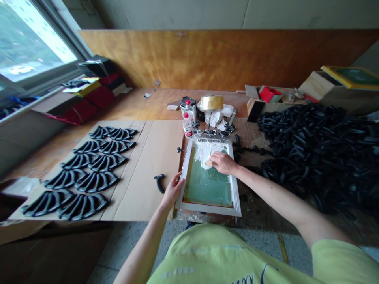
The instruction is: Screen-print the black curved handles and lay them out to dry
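Observation:
A screen printing frame with white edges and green mesh lies in front of me, held by a metal clamp at its far end. My left hand grips the frame's left edge. With my right hand I hold a small tan squeegee against the mesh, at the near edge of a smear of white ink. Fingers cover most of the squeegee. Left of my left hand, a single curved black plastic handle rests on the cardboard sheet.
Curved black handles lie in fanned rows on the left. A large heap of black handles fills the right side. Behind the clamp stand red-capped bottles, a roll of tape and crumpled white paper.

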A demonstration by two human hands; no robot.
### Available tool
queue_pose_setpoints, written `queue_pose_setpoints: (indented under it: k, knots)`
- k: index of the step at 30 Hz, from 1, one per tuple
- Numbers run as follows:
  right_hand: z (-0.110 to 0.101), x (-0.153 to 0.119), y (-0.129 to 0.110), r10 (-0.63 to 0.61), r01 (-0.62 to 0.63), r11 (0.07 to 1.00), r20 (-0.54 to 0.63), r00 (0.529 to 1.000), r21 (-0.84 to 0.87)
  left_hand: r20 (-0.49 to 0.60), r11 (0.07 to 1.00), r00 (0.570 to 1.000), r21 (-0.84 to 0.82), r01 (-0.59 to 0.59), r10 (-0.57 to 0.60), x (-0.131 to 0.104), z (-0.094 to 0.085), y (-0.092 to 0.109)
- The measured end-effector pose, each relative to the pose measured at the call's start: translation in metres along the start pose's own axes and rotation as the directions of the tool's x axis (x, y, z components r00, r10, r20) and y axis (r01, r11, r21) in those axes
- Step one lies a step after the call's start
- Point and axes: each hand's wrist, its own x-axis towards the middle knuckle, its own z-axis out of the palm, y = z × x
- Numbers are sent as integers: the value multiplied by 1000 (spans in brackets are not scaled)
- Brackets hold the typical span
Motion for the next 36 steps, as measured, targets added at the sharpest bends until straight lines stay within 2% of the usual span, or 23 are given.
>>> queue_pose_setpoints:
  k: [3, 5, 7, 9, 11, 13, 14, 15, 17, 19, 20, 22, 24, 26, 27, 28, 29, 30, 31, 32, 33, 34, 36]
  knots:
    - [-19, 37, 11, 159, -159, 987, -67, 985, 2, 19, 1000, 1000, -5, 6, -5, -10, -2, 21]
    - [-36, 60, 23, 278, -284, 958, -110, 954, -40, 50, 1000, 999, -27, -9, 10, -17, -4, 42]
    - [-53, 67, 40, 364, -383, 921, -195, 911, -69, 64, 997, 997, -68, -46, 50, -23, -4, 67]
    - [-67, 55, 60, 437, -473, 880, -328, 837, -34, 39, 981, 989, -137, -135, 141, -23, -1, 93]
    - [-70, 29, 80, 544, -585, 809, -442, 713, 53, 3, 937, 961, -222, -268, 276, -17, 5, 120]
    - [-59, -2, 90, 658, -681, 719, -449, 605, 137, -2, 886, 927, -295, -359, 375, -6, 13, 145]
    - [-47, -15, 91, 698, -704, 691, -407, 590, 164, 11, 872, 918, -319, -372, 396, 1, 17, 156]
    - [-33, -27, 88, 710, -700, 692, -340, 616, 177, 23, 865, 916, -338, -371, 401, 6, 21, 164]
    - [-4, -40, 74, 629, -607, 777, -179, 757, 164, -1, 849, 918, -379, -367, 397, 15, 29, 169]
    - [19, -42, 52, 486, -478, 872, -72, 871, 107, -54, 834, 929, -425, -352, 365, 16, 38, 156]
    - [25, -40, 38, 440, -437, 897, -53, 896, 68, -40, 851, 949, -432, -299, 313, 13, 44, 144]
    - [30, -36, 6, 422, -422, 906, -81, 903, 9, 109, 921, 987, -384, -70, 120, 2, 57, 109]
    - [30, -33, -30, 369, -371, 928, -137, 919, 5, 286, 937, 952, -290, 194, -109, -14, 69, 71]
    - [33, -35, -63, 192, -191, 981, -139, 972, 19, 320, 905, 921, -284, 317, -222, -26, 72, 38]
    - [35, -38, -74, 91, -88, 996, -116, 989, 33, 287, 896, 927, -300, 326, -242, -30, 67, 26]
    - [38, -42, -78, 23, -18, 999, -90, 996, 50, 230, 901, 941, -304, 311, -247, -30, 57, 15]
    - [40, -48, -75, 13, -9, 998, -70, 997, 64, 153, 916, 957, -286, 282, -247, -28, 41, 6]
    - [41, -55, -65, 74, -71, 996, -61, 995, 62, 61, 936, 967, -242, 256, -248, -24, 21, -2]
    - [40, -64, -48, 192, -190, 981, -59, 980, 40, -40, 956, 970, -182, 230, -241, -17, -3, -10]
    - [39, -74, -27, 348, -349, 937, -65, 935, -3, -154, 963, 953, -116, 243, -259, -9, -28, -17]
    - [37, -85, -4, 490, -494, 867, -64, 869, -68, -271, 956, 918, -41, 290, -290, 0, -53, -25]
    - [36, -95, 18, 582, -580, 803, -30, 813, -133, -349, 940, 885, 26, 339, -309, 8, -76, -33]
    - [34, -111, 52, 655, -622, 743, 80, 751, -247, -430, 878, 834, 164, 449, -346, 22, -111, -49]
